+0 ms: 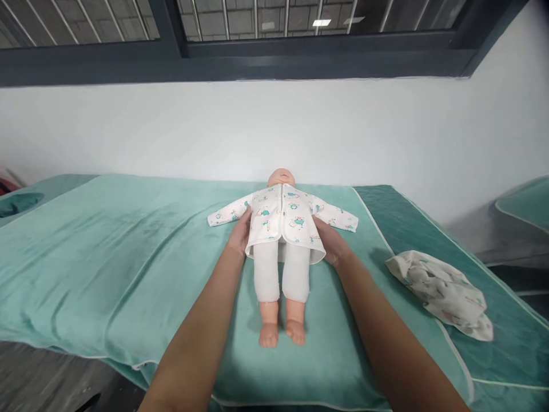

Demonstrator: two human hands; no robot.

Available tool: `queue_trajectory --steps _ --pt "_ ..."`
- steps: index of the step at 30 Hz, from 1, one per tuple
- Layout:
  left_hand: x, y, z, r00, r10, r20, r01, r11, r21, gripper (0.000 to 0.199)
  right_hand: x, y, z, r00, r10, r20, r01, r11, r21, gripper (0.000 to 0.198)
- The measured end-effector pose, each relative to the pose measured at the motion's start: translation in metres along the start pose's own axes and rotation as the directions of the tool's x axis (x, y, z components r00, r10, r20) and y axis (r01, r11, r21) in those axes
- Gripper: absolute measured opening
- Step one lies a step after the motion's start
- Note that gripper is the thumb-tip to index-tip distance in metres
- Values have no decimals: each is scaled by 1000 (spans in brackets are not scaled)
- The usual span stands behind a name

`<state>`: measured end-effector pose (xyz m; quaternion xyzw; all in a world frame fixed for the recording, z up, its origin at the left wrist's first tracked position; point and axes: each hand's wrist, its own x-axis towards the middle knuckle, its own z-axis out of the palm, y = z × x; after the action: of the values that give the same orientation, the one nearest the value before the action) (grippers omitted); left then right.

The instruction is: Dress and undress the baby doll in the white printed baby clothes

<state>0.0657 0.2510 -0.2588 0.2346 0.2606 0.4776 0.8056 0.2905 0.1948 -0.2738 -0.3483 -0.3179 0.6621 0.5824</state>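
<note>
A baby doll (269, 312) lies on its back on the green bedding, head toward the wall and feet toward me. It wears a white jacket (295, 214) with a teal and red print, fastened down the front, over white leggings (266, 269). Both sleeves stretch out sideways. My left hand (241, 232) grips the doll's side at the jacket, its thumb along the edge. On the opposite side, my right hand (332, 240) holds the doll at the waist, fingers partly hidden behind the jacket.
A crumpled white printed garment (444, 292) lies to the right on the darker green cover (506, 343). Light green bedding (107, 246) spreads left. Behind the bed stands a white wall (193, 131), below a dark-framed window (321, 57) with metal bars.
</note>
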Motion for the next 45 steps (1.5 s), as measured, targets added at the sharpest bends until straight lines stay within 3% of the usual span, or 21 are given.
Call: queue_trajectory --steps 4,9,15,21,25,29,33,35,39,42,45 --pt "3 8 -10 995 64 -82 -72 992 -102 68 -1 -8 -9 993 113 21 -115 977 182 42" --pt "6 15 -18 974 183 -130 -206 960 -191 59 -4 -13 -26 994 70 -85 -36 935 352 48" --pt "7 22 -27 970 185 -160 -215 956 -199 59 -13 -22 -43 990 67 -124 -1 883 469 61" --pt "-1 36 -45 978 172 -120 -197 951 -239 60 -19 -35 -65 981 41 -192 62 862 503 59" --pt "-12 49 -59 948 268 -173 -304 924 -233 51 -20 -37 -73 968 16 -249 114 859 499 54" --pt "-24 63 -73 905 349 -242 -394 902 -174 36 -13 -35 -76 898 -58 -437 242 893 379 37" --pt "-30 68 -78 894 349 -279 -396 908 -133 28 0 -32 -81 723 -209 -659 387 912 136 43" --pt "-30 67 -76 889 353 -293 -398 910 -112 27 5 -32 -84 656 -296 -695 407 914 -6 50" --pt "-28 64 -72 846 399 -354 -446 893 -60 27 10 -31 -92 656 -391 -646 301 920 -251 39" --pt "-27 63 -70 787 460 -411 -497 868 19 28 13 -30 -99 615 -485 -622 256 869 -424 29" --pt "-26 61 -68 729 532 -431 -538 834 122 23 14 -28 -103 587 -515 -624 236 847 -477 22"
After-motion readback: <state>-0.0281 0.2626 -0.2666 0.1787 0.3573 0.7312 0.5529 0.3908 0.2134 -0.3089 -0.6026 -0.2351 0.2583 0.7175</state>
